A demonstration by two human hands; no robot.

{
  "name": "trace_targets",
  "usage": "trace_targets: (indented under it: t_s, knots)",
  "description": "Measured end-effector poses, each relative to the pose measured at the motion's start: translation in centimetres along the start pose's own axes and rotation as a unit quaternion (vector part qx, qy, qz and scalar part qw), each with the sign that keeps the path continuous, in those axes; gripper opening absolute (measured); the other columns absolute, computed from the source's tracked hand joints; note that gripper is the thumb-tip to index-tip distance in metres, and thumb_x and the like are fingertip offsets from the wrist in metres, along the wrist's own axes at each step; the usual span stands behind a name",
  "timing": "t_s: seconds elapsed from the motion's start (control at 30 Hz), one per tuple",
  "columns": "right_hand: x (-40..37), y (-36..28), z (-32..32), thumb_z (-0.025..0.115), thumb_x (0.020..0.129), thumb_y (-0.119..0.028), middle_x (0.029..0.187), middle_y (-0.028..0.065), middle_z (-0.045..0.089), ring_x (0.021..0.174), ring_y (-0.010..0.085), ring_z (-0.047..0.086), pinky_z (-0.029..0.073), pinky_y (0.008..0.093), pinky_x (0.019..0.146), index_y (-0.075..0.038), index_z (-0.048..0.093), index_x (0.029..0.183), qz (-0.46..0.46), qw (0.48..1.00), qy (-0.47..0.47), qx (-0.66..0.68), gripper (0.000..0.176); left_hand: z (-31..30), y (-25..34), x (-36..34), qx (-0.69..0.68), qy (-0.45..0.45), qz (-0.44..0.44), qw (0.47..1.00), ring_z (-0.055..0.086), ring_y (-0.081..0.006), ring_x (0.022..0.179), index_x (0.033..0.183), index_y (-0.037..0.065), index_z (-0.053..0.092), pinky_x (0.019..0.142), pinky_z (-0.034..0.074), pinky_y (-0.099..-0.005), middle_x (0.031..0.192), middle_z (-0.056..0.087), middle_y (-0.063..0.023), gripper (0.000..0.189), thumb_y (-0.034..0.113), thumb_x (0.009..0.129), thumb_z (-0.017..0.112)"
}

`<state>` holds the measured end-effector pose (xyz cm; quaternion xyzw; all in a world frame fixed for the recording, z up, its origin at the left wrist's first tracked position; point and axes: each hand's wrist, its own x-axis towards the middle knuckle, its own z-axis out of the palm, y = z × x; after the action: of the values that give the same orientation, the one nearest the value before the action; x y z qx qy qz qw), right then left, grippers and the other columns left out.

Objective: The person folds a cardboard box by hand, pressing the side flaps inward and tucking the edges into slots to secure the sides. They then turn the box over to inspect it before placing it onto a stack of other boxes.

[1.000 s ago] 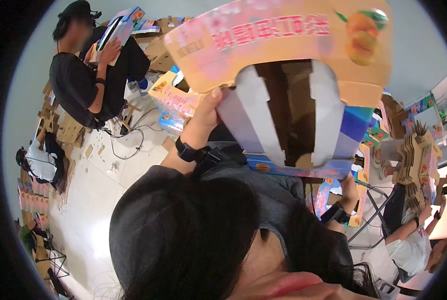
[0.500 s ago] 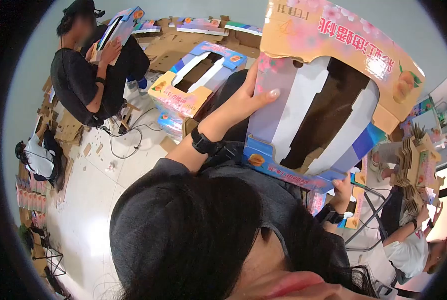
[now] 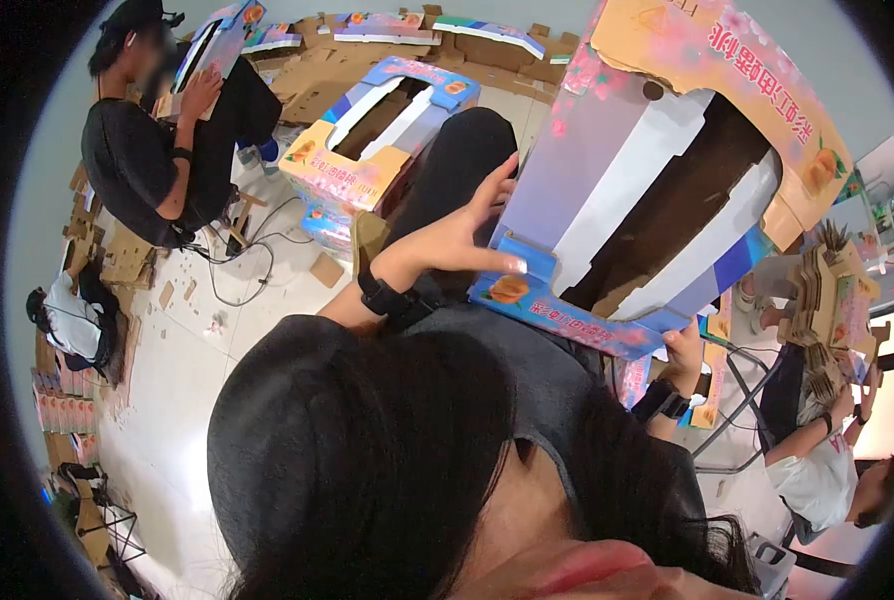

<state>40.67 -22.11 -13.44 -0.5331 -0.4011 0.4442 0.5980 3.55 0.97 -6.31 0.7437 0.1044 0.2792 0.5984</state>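
Note:
A printed cardboard fruit carton (image 3: 582,170) with pink blossoms, peach pictures and Chinese lettering is tilted in front of me. Through its wide top opening, the brown inside shows between white flaps. My left hand (image 3: 472,235) grips the carton's left side, its thumb lying over the blue corner and its fingers partly hidden behind. At the lower right edge, my right hand (image 3: 683,352) is closed on the carton with the thumb showing. Both wrists wear black bands.
Another carton (image 3: 339,178) stands stacked at the left, by my knee. A person in black (image 3: 137,150) holds a carton piece at upper left. Cardboard sheets (image 3: 347,80) line the back wall. Other people sit at far left and lower right. Cables (image 3: 257,275) and scraps lie on the floor.
My left hand has slid down the carton's left side to the blue corner. The carton has turned slightly, and the whole view has shifted a little.

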Motion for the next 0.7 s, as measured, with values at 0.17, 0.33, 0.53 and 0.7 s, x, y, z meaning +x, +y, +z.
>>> trace_targets:
  t_s: [0.17,0.33,0.53,0.7]
  knots:
    - [-0.4,-0.9,-0.1,0.088,0.062,-0.024,0.115,0.0070,0.059,0.105,0.0194,0.057,0.046,0.0336,0.089,-0.002,0.045,0.131,0.015,0.999,-0.042,-0.023,0.084,0.0,1.2,-0.5,-0.045,0.009,0.017,0.999,0.036,-0.0239,0.133,0.152,0.004,0.005,0.112,0.023,-0.0390,0.143,0.037,-0.0149,0.115,0.022,0.071,0.084]
    - [-0.5,-3.1,1.1,0.086,0.063,-0.017,0.111,0.0068,0.061,0.099,0.0202,0.060,0.048,0.0334,0.085,0.000,0.045,0.130,-0.016,0.997,-0.079,0.020,0.081,-0.3,1.5,-0.8,-0.064,-0.001,-0.004,0.998,0.032,-0.0230,0.137,0.152,0.002,0.005,0.113,0.022,-0.0374,0.148,0.033,-0.0150,0.118,0.023,0.068,0.086]
    - [-0.7,-2.2,3.0,0.083,0.062,-0.015,0.114,0.0085,0.060,0.102,0.0239,0.059,0.048,0.0362,0.088,0.000,0.043,0.132,0.048,0.997,0.060,-0.003,0.082,-0.6,1.0,-1.1,0.021,-0.026,-0.006,0.999,0.023,-0.0230,0.142,0.151,0.003,-0.006,0.113,0.019,-0.0323,0.155,0.017,-0.0165,0.130,0.022,0.064,0.088]
    - [-0.5,-3.3,4.3,0.077,0.063,-0.012,0.118,0.0105,0.058,0.104,0.0246,0.058,0.047,0.0352,0.090,0.000,0.042,0.133,0.013,0.999,0.046,0.003,0.080,-0.5,2.4,-1.3,0.079,-0.068,0.029,0.994,0.020,-0.0218,0.142,0.149,0.003,-0.015,0.113,0.017,-0.0294,0.157,0.011,-0.0193,0.139,0.024,0.061,0.090]
